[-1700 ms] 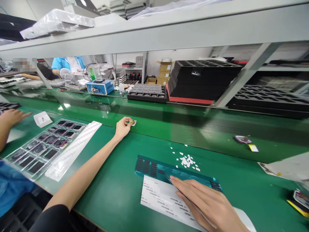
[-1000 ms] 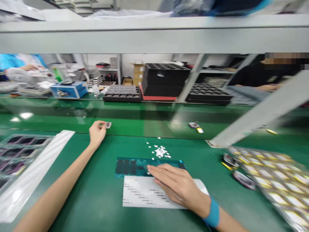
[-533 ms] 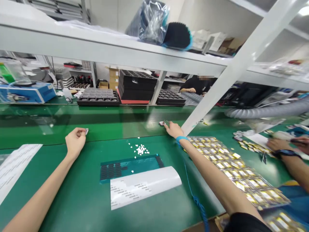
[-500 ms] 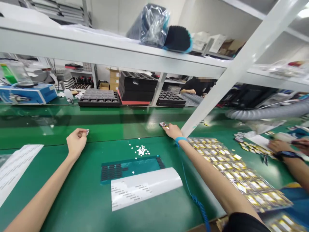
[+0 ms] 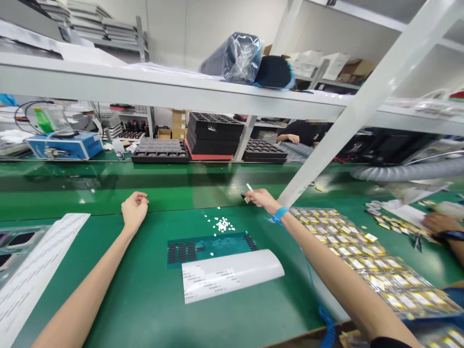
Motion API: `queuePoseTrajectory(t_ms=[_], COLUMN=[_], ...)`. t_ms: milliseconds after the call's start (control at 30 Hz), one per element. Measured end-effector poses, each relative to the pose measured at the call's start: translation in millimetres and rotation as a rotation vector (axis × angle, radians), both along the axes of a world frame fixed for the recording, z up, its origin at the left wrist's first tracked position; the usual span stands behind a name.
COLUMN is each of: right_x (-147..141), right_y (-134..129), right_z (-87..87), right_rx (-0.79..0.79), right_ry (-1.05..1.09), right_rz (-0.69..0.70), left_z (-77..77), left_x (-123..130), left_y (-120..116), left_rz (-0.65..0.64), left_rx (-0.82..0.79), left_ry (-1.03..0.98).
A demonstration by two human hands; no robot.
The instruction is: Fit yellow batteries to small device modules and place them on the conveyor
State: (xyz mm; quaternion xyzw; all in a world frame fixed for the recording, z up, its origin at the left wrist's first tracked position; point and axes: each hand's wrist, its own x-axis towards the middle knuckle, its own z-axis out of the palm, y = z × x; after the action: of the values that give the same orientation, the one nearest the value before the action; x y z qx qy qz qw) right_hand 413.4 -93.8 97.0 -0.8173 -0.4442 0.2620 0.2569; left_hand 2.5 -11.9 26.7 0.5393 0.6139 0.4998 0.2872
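Observation:
My left hand hovers at the near edge of the green belt, its fingers curled together. Whatever lies between the fingertips, if anything, is hidden. Further right, my right hand pinches a small dark part with a white strip sticking up from it. A blue band with a coiled cord circles my right wrist. Between the hands lie scattered small white pieces. Below them is a teal sheet with rows of black pads, partly overlapped by a curling white printed sheet.
Trays of yellow-and-white parts lie at right, beside a slanted white post. A co-worker's hand is at far right. Long white printed sheets lie left. Black trays and a blue machine stand behind the belt.
My right hand has lifted the small dark part off the belt, and the white strip now points up. The small light piece at my left fingertips no longer shows. The view has shifted left and up.

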Motion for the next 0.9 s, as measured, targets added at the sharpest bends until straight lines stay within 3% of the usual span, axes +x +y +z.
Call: queuePoseTrajectory(t_ms=[167,267,333,433,567,700,833,900], right_x=[-51.5,-99.0,-128.2,-156.1,-160.1,-144.8,-132.0,-131.0], right_y=[-34.3,-68.2,-92.0,-120.0,-135.7,-137.7,-140.6,-143.1], right_z=[14.5,16.4,12.7,2.1,-9.5,-8.3,-6.9,-9.8], right_rx=[0.302,0.487,0.52,0.674,0.912,0.986,0.964,0.959], right_ry=[0.172,0.208,0.226,0.007,-0.271,-0.421,-0.513,-0.557], right_rz=[0.15,0.28,0.398,0.69,0.93,0.907,0.923,0.955], left_z=[26.4,40.3,46.0,50.3,53.0,56.8,60.3,61.2], left_x=[29.1,62.8,82.9,96.8,89.3,82.4,82.6,82.2], left_y=[-27.6,-71.2,-106.1,-152.7,-179.8,-175.8,-173.8,-174.7], left_rz=[-0.123,-0.365,-0.499,-0.631,-0.67,-0.68,-0.921,-0.952], left_rx=[-0.069,-0.195,-0.294,-0.478,-0.639,-0.789,-0.926,-0.905], left_ry=[-0.146,-0.279,-0.36,-0.512,-0.659,-0.8,-0.736,-0.686])
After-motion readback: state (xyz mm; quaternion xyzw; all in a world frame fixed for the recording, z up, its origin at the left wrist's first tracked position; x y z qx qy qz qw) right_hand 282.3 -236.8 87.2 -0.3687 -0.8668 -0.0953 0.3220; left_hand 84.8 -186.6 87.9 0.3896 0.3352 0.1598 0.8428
